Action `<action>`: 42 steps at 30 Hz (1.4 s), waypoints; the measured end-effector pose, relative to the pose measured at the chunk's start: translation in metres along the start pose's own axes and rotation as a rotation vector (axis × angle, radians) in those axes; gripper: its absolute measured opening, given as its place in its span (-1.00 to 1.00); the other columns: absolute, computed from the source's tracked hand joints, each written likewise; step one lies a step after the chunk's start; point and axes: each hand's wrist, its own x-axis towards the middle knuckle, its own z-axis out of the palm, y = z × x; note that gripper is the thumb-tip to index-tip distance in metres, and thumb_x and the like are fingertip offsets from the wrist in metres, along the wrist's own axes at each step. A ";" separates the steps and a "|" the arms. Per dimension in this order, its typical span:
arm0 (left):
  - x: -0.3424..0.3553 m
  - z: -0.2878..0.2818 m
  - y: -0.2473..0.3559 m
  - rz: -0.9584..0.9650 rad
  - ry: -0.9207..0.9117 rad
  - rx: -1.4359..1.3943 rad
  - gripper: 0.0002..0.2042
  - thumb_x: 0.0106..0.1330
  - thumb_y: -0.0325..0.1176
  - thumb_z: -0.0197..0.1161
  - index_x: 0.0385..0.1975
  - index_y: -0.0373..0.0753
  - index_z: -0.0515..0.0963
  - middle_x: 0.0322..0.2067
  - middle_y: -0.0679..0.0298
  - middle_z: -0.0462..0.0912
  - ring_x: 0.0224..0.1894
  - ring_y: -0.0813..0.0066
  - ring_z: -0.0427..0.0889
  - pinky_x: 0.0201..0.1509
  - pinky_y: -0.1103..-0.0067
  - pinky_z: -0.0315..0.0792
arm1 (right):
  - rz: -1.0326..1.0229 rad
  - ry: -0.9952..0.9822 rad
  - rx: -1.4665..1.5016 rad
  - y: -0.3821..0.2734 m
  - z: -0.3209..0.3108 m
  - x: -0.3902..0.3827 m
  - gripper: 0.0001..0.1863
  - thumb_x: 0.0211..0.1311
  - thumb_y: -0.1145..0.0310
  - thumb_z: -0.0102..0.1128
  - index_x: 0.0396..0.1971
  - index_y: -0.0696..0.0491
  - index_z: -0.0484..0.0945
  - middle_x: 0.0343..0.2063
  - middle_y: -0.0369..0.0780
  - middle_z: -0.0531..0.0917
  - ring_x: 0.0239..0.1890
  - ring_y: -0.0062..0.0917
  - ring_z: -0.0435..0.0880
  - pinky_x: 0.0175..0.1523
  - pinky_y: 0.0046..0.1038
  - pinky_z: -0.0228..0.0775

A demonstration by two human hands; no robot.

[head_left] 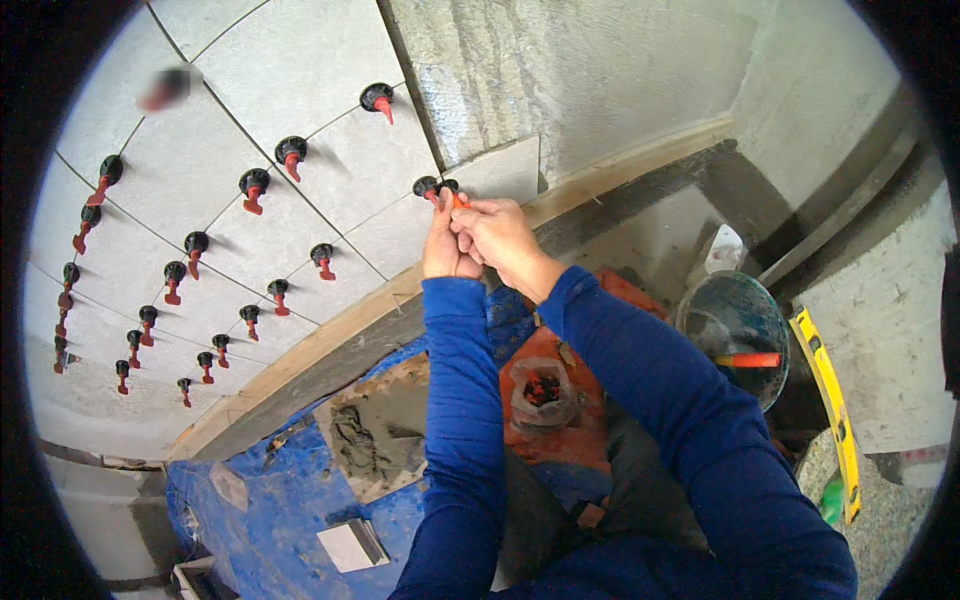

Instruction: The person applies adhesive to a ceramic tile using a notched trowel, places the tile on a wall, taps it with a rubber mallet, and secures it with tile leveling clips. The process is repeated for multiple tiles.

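Observation:
Light grey tiles (pixel 290 90) cover the wall at the left, with several black-and-red tile levelers (pixel 254 190) set along their joints. Both hands are at the lower right corner of the tiled area, by a narrower tile piece (pixel 505 172). My left hand (pixel 450 245) is closed, its fingertips at the red handle of a tile leveler (pixel 425 187). Close against it, my right hand (pixel 505 238) pinches the orange-red handle of a second leveler (pixel 458 201). The fingers partly cover both handles.
A wooden strip (pixel 300 365) runs under the tiles. Below me lie a blue sheet (pixel 270 500), a mortar-smeared board (pixel 385 430), a small tile stack (pixel 352 546) and a plastic bag (pixel 525 412) of red-and-black pieces. At right stand a bucket (pixel 715 310) and a yellow spirit level (pixel 830 410).

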 end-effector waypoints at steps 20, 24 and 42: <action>-0.020 0.024 -0.013 0.134 0.600 0.160 -0.64 0.44 0.00 0.29 0.01 -0.12 0.58 -0.02 0.31 0.67 0.03 0.38 0.63 0.18 0.28 0.49 | -0.505 0.488 -0.579 -0.012 -0.077 0.059 -0.10 0.12 -0.13 0.48 0.17 0.39 0.49 0.05 0.15 0.60 0.06 -0.10 0.61 0.16 -0.19 0.45; -0.024 0.025 -0.013 0.135 0.582 0.201 -0.61 0.46 0.04 0.25 0.08 -0.09 0.54 -0.01 0.31 0.66 0.04 0.36 0.62 0.15 0.31 0.45 | -0.602 0.622 -0.607 -0.012 -0.061 0.053 -0.12 0.10 -0.13 0.53 0.07 0.45 0.54 -0.16 0.00 0.65 -0.16 -0.37 0.61 -0.01 -0.32 0.49; -0.026 0.023 -0.006 0.118 0.536 0.240 -0.68 0.58 -0.07 0.07 0.10 -0.12 0.54 -0.03 0.30 0.68 0.05 0.36 0.63 0.17 0.28 0.50 | -0.508 0.600 -0.420 -0.003 -0.027 0.048 0.29 -0.28 0.18 0.80 0.38 0.33 0.07 0.30 0.07 0.22 0.35 -0.04 0.31 0.42 -0.16 0.27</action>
